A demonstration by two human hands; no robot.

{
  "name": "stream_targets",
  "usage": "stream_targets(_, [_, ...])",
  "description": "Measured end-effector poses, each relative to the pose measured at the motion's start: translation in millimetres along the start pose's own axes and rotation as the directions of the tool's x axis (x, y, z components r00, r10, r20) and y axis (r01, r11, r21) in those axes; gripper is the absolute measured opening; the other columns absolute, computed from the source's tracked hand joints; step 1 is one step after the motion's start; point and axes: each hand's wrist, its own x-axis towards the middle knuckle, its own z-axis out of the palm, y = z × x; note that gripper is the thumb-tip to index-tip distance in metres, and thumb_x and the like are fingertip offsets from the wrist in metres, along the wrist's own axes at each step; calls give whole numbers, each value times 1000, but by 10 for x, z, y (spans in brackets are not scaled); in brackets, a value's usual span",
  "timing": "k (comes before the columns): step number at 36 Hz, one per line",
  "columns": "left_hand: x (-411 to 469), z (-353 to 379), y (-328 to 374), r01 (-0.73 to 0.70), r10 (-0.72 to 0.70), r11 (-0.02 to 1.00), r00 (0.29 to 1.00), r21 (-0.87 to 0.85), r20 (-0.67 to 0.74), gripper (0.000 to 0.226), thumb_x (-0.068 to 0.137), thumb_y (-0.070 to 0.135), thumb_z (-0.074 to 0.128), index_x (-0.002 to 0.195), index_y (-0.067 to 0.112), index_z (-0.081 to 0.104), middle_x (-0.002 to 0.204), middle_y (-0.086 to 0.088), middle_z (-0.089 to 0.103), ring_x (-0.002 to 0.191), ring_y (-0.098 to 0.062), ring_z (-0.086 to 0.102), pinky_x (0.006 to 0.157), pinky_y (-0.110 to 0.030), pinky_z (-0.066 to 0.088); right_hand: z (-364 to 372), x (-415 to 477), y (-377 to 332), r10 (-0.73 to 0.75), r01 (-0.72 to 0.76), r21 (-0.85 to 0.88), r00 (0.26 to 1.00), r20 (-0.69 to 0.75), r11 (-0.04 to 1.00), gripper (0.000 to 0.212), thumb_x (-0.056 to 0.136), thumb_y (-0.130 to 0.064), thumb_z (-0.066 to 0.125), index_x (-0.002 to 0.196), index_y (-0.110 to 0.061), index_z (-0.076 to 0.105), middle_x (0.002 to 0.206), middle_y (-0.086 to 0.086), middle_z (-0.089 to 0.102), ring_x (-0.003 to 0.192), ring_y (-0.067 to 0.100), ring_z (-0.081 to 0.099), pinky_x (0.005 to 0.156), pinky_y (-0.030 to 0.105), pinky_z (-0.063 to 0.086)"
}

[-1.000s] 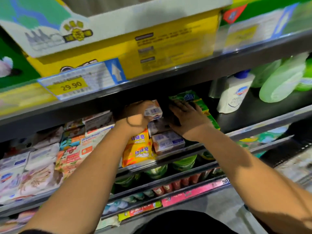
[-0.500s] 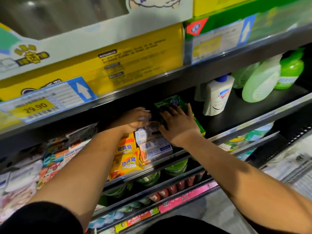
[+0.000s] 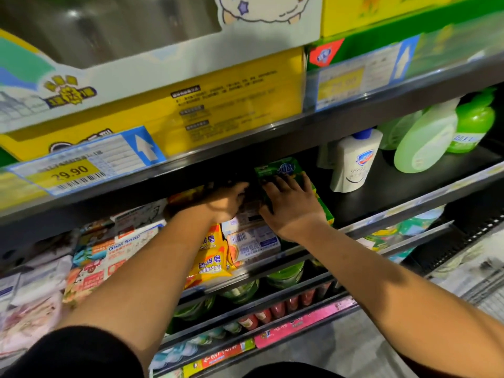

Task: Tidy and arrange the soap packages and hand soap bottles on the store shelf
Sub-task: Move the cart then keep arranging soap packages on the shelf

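My left hand [image 3: 227, 200] reaches deep into the middle shelf [image 3: 395, 186], fingers curled on a white soap box that is mostly hidden in the dark behind the stack of white soap boxes [image 3: 253, 244]. Beside it, my right hand [image 3: 291, 205] lies flat with fingers spread on the green soap boxes [image 3: 278, 169], holding nothing. Yellow sulfur soap packs [image 3: 210, 266] sit under my left wrist. A white hand soap bottle [image 3: 354, 162] stands upright to the right, apart from my hands. Pale green bottles [image 3: 425, 140] lean beyond it.
Goat soap packs [image 3: 122, 246] and other wrapped soaps fill the shelf's left part. Above, a yellow carton [image 3: 218, 105] and a price tag [image 3: 73, 170] overhang the shelf edge. Lower shelves hold green tubs [image 3: 286, 276] and red items [image 3: 272, 312].
My left hand has pushed the white soap box from the front of the stack back into the shelf. My right hand stayed on the green boxes. The view has shifted up and closer.
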Motion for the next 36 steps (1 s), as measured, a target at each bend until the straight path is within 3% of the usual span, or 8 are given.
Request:
stream_targets(6, [-19, 55, -214, -97, 41, 940, 984, -327, -174, 44, 104, 0, 39, 144, 14, 46, 146, 0, 47, 140, -23, 40, 118, -28, 29, 21, 3, 19, -5, 5, 6, 1000, -3, 1000, 59, 97, -52, 31, 150, -26, 31, 160, 3, 31, 151, 24, 18, 121, 56, 4])
stream_targets(9, [-238, -35, 4, -101, 98, 956, 995, 276, 25, 25, 104, 16, 44, 113, 33, 60, 117, 9, 55, 132, -30, 46, 108, -7, 22, 20, 11, 22, -6, 6, 5, 1000, 6, 1000, 59, 97, -53, 33, 149, -27, 30, 160, 2, 30, 151, 24, 17, 122, 56, 4])
stream_targets(11, [-331, 4, 103, -10, 50, 886, 996, 463, -73, 34, 103, 24, 47, 135, 21, 57, 141, -6, 52, 138, -31, 41, 115, -28, 26, 16, 12, 20, -4, 4, 7, 1000, 7, 1000, 58, 97, -52, 33, 149, -27, 31, 160, 2, 30, 151, 23, 17, 122, 56, 4])
stream_targets(15, [-520, 146, 79, 48, 18, 799, 994, 599, -104, 44, 102, 44, 41, 135, 18, 54, 139, -13, 54, 124, -33, 52, 100, -39, 47, 23, 17, 23, -2, 2, 15, 1000, 1, 1000, 59, 98, -51, 33, 152, -28, 30, 161, 1, 29, 152, 22, 17, 122, 55, 4])
stream_targets(18, [-678, 206, 73, 23, 55, 738, 994, 674, -95, 44, 104, 46, 33, 133, 23, 55, 148, -10, 43, 139, -30, 36, 112, -41, 34, 12, 26, 34, -7, 7, 18, 1000, 13, 1000, 60, 99, -50, 30, 154, -28, 27, 162, 0, 28, 152, 21, 16, 122, 54, 4])
stream_targets(21, [-843, 250, 101, -10, 27, 766, 999, 642, -17, 46, 104, 50, 30, 137, 29, 54, 160, -6, 31, 151, -23, 11, 122, -44, 11, -17, 28, 18, -6, 6, 15, 999, 36, 1000, 59, 100, -48, 30, 156, -31, 24, 163, -3, 24, 152, 21, 15, 123, 53, 4])
stream_targets(28, [-1407, 86, -101, -136, 249, 850, 955, 509, -160, 49, 104, 48, 34, 150, 32, 38, 157, 7, 35, 149, -15, 21, 119, -23, 13, -215, 23, -210, 46, -45, -113, 999, 9, 993, 57, 99, -50, 39, 149, -22, 41, 151, 17, 33, 141, 38, 26, 121, 55, 8])
stream_targets(36, [-1944, -290, -1222, -115, 278, 911, 880, 395, -385, 49, 87, 43, 42, 125, 25, 67, 127, -4, 67, 114, -31, 63, 97, -43, 52, -235, 79, -1062, -126, 125, -40, 992, -20, 991, 75, 76, -60, 20, 115, -18, 68, 117, 18, 61, 114, 40, 53, 95, 51, 46])
